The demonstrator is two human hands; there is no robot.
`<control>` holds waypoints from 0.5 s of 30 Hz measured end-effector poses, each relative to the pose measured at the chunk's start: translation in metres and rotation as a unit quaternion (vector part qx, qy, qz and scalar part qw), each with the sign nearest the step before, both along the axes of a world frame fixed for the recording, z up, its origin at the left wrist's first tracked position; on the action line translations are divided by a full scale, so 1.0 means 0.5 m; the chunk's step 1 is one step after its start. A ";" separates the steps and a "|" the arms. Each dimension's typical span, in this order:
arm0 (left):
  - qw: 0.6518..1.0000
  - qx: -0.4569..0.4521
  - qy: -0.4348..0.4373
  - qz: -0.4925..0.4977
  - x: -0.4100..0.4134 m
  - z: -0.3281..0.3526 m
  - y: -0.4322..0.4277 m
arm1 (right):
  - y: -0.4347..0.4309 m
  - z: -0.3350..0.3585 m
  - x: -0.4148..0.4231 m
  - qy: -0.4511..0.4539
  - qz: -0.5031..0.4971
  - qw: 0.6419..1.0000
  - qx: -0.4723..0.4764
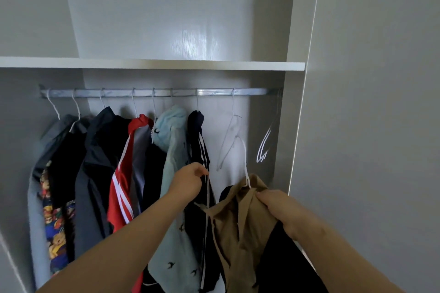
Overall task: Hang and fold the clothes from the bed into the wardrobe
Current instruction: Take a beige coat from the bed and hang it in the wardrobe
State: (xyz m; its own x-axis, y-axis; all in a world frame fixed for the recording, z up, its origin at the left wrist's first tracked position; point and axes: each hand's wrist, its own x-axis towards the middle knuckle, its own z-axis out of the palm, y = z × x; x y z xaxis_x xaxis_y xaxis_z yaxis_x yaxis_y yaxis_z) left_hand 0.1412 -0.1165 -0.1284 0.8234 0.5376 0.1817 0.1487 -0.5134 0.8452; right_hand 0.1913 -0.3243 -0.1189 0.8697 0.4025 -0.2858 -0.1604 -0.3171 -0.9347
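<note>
I face an open wardrobe with a metal rail (214, 92) under a white shelf (152, 64). My right hand (283, 209) grips a tan garment (240, 226) that sits on a white wire hanger (245, 162), below the rail and to the right of the hung clothes. My left hand (190, 181) pinches the edge of a dark navy garment with white stripes (200, 147) hanging on the rail. Something black (285, 264) hangs under the tan garment.
Several garments hang to the left: grey, black, a red one with white stripes (121, 188), a light blue one (173, 140). An empty hanger (231, 135) hangs on the rail, with others (266, 145) by the right wall. A grey side panel (357, 126) stands on the right.
</note>
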 end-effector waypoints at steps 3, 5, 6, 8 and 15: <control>0.998 0.068 -0.012 -0.001 0.051 0.021 0.051 | 0.059 -0.002 0.010 0.006 0.021 1.000 0.000; 0.994 0.113 -0.002 -0.002 0.087 0.028 0.079 | 0.099 -0.001 0.025 0.008 0.020 1.000 0.002; 0.991 0.133 0.008 -0.004 0.104 0.028 0.092 | 0.117 0.000 0.034 0.010 0.019 1.000 0.004; 0.986 0.165 0.035 -0.008 0.136 0.025 0.119 | 0.154 -0.001 0.052 0.014 0.019 1.000 0.004; 0.942 0.268 0.200 -0.034 0.216 0.014 0.190 | 0.259 -0.008 0.122 -0.007 -0.014 0.999 -0.038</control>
